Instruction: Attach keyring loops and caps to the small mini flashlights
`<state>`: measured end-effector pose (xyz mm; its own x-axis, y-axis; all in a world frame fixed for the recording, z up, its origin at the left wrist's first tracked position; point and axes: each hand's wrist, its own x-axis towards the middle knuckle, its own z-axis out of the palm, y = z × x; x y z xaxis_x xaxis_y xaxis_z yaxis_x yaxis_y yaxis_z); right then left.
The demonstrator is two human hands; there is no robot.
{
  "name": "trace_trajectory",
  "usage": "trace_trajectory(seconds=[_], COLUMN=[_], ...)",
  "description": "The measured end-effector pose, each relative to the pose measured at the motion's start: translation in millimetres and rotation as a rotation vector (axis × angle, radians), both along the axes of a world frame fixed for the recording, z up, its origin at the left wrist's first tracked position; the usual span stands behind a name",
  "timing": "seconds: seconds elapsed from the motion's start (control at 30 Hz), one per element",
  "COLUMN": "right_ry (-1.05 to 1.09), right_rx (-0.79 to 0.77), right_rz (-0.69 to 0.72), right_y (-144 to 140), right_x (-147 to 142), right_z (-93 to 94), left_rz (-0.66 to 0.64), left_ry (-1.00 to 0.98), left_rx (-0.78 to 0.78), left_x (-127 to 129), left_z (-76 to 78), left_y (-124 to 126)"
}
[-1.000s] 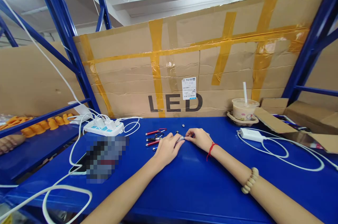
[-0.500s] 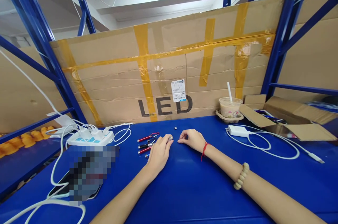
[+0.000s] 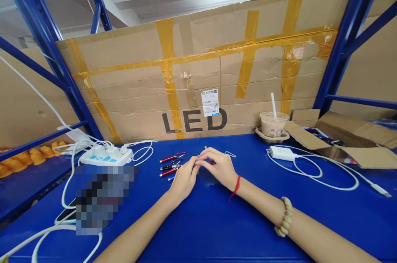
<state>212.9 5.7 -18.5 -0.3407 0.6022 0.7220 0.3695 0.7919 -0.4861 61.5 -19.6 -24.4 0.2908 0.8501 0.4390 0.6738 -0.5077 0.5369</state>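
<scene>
My left hand (image 3: 184, 175) is closed, and its fingertips meet those of my right hand (image 3: 218, 167) above the blue table. A small silvery bit shows between the touching fingertips; the rest of it is hidden. The right hand pinches at the same spot, thumb and fingers pressed together. Beside the left hand lie slim penlight-like tubes with clips: a red tube (image 3: 167, 159), a black tube (image 3: 167, 167), another red tube (image 3: 167, 173) and a blue one (image 3: 170, 179) partly covered. A small silver piece (image 3: 205, 147) and a wire clip (image 3: 230, 154) lie beyond the right hand.
To the left are a white power strip (image 3: 107, 156) with cables and a blurred-out dark object (image 3: 105, 197). At right stand a drink cup (image 3: 273, 124) in a carrier, a white adapter (image 3: 282, 153) with cable and an open carton (image 3: 353, 155). A cardboard panel (image 3: 139, 97) stands behind.
My right hand has moved left and its fingertips now meet my left hand's. The wire clip behind it has come into view. The camera view has shifted slightly.
</scene>
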Motion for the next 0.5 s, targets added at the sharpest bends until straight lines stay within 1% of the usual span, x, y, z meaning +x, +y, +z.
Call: trace_trajectory(seconds=[0.1, 0.2, 0.27, 0.3, 0.37, 0.43, 0.5], right_ry=[0.029, 0.037, -0.014, -0.056, -0.149, -0.224, -0.299], right_rx=[-0.039, -0.107, -0.127, -0.129, -0.136, -0.142, -0.143], right_rz=[-0.016, -0.151, -0.245, -0.282, -0.316, -0.332, -0.313], right_y=[2.1, 8.4, 16.3, 21.0, 31.3, 40.8, 48.2], right_x=[-0.8, 2.0, 7.1, 10.3, 16.5, 20.7, 21.6], right_z=[1.4, 0.8, -1.9, -4.2, -10.1, -16.6, -22.0], left_rz=[0.036, 0.111, 0.141, 0.136, 0.085, -0.011, -0.115], left_ry=[-0.004, 0.001, 0.031, 0.058, 0.132, 0.219, 0.306], left_rx=[0.005, 0.022, 0.027, 0.033, 0.058, 0.090, 0.114], left_x=[1.5, 3.6, 4.9, 5.5, 6.5, 7.2, 7.7], left_z=[0.1, 3.6, 6.2, 7.3, 8.7, 9.4, 9.7], left_y=[-0.5, -3.8, -7.3, -9.1, -12.8, -16.3, -19.4])
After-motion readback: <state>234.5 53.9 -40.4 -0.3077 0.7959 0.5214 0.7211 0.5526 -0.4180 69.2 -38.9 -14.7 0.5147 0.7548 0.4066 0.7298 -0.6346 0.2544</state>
